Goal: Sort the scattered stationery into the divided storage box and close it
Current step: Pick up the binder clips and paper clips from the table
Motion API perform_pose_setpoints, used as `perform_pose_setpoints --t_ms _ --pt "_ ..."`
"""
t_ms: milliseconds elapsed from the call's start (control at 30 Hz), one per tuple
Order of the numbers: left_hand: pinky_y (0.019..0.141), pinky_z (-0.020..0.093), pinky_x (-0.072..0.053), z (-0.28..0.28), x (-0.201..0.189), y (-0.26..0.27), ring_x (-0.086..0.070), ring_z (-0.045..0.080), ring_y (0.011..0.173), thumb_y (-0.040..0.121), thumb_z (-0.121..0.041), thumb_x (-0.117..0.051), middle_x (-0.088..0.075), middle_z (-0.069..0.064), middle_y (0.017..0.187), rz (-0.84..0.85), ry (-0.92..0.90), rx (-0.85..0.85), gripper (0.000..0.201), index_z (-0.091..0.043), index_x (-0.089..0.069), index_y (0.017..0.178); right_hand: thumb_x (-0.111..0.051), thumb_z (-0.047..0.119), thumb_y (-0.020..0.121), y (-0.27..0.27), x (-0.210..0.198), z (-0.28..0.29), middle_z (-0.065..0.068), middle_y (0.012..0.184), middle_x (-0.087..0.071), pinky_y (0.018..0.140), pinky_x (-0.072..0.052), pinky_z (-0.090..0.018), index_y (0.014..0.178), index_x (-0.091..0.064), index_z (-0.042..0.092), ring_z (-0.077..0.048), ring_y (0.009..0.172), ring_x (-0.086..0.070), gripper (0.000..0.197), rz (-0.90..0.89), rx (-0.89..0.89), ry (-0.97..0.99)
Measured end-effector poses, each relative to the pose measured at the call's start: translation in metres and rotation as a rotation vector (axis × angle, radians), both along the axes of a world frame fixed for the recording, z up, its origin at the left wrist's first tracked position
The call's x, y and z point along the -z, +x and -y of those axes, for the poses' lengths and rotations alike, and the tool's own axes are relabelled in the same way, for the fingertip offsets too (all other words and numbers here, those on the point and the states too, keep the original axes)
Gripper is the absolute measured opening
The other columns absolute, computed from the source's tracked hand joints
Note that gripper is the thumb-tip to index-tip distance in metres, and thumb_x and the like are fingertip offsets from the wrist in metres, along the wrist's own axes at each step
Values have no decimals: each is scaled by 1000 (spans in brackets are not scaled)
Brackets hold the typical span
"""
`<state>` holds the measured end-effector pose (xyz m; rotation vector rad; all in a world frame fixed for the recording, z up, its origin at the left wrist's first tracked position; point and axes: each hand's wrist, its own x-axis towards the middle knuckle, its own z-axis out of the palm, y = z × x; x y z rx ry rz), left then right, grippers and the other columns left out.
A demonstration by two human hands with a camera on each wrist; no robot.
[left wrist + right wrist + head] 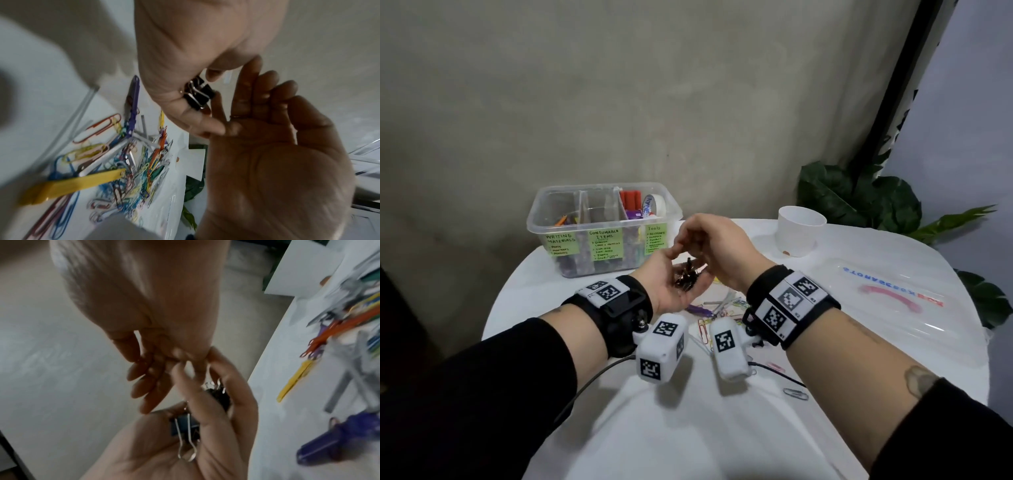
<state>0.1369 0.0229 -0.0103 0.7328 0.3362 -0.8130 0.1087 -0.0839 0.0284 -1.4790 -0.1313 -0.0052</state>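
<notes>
1. The binder clips (687, 277) were black folded-metal bodies with bright wire handles; several lay heaped in the upturned palm of the left hand (674, 283), held above the surface (722, 428) in front of the storage box (602, 226).
2. The left hand was cupped, its fingers (255, 91) loosely extended and only slightly curled around the heap.
3. The right hand (717, 245) arched over the left palm, palm down. In the right wrist view its fingers (185, 386) were drawn narrow and curled down onto the clips, one wire handle (186, 439) protruding beneath them.
4. The storage box was clear rigid plastic, rectangular with rounded corners, its top open, divided into three compartments. Green handwritten labels (605, 244) on the front wall read "Writing Materials", "Consumable Items" and "Tools".
5. The left compartment held pens or pencils, too blurred to distinguish. The right compartment held red cylindrical items (630, 200) and a white tape roll (654, 204). The contents of the middle compartment could not be determined.
6. Scattered on the smooth white surface below the hands were coloured wire paper clips (131, 175), a yellow flat plastic piece (68, 186) and a purple plastic item (327, 443).
7. The clear lid (893, 301) lay flat to the right, separate from the box. A white cup (800, 230) stood beyond it.
</notes>
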Motion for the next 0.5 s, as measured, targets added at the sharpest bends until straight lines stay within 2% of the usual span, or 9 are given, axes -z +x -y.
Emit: perform_pose_setpoints --t_ms 67,133,200,233,300,367,433,500 --pt "31 16 -42 -11 0 8 -60 21 54 95 -34 -45 -61 12 71 -32 -26 11 37 -6 -59 77 -45 7 83 7 -2 -7 -19 71 -60 62 -45 -32 74 -59 2 -25 64 -64 18 37 -10 99" --pt "25 11 -27 -23 -4 17 -49 9 38 95 -29 -44 -55 4 60 18 24 30 32 -13 -51 67 -46 2 84 18 -7 -15 -19 73 -61 70 -48 -32 72 -60 3 -28 70 -65 19 103 97 101" --pt "23 11 -20 -33 -12 25 -41 3 32 96 -30 -46 -51 -3 56 174 130 -3 34 -19 -46 64 -49 2 86 34 -10 -20 -12 77 -64 74 -47 -30 74 -61 10 -22 75 -63 19 156 240 -36" --pt "24 10 -18 -37 -19 30 -38 3 33 97 -32 -49 -50 -4 56 290 210 -56 35 -21 -46 64 -50 4 87 43 -9 -21 -8 84 -66 79 -48 -30 79 -63 13 -20 81 -62 18 204 277 -180" --pt "30 12 -18 -47 -33 46 -37 5 37 98 -35 -50 -52 -4 58 587 426 -227 36 -21 -48 64 -50 8 88 61 -4 -22 -2 110 -67 97 -46 -33 103 -66 19 -18 106 -60 25 269 222 -615" --pt "38 17 -27 -63 -48 66 -41 8 40 99 -35 -48 -55 -1 59 876 684 -396 39 -19 -51 64 -48 9 92 70 2 -24 -3 138 -57 107 -36 -31 134 -55 18 -21 128 -50 43 262 68 -1003" --pt "48 22 -40 -82 -55 86 -49 11 45 99 -39 -47 -58 1 61 1075 951 -476 41 -18 -54 65 -48 9 94 75 8 -27 -8 149 -45 111 -30 -31 146 -41 15 -24 138 -40 53 276 -21 -1182" --pt "56 29 -46 -97 -53 102 -56 16 57 98 -45 -47 -63 3 69 1182 1199 -390 39 -20 -57 70 -50 11 93 81 16 -29 -11 150 -41 113 -28 -35 149 -36 13 -27 140 -34 58 296 -27 -1232"
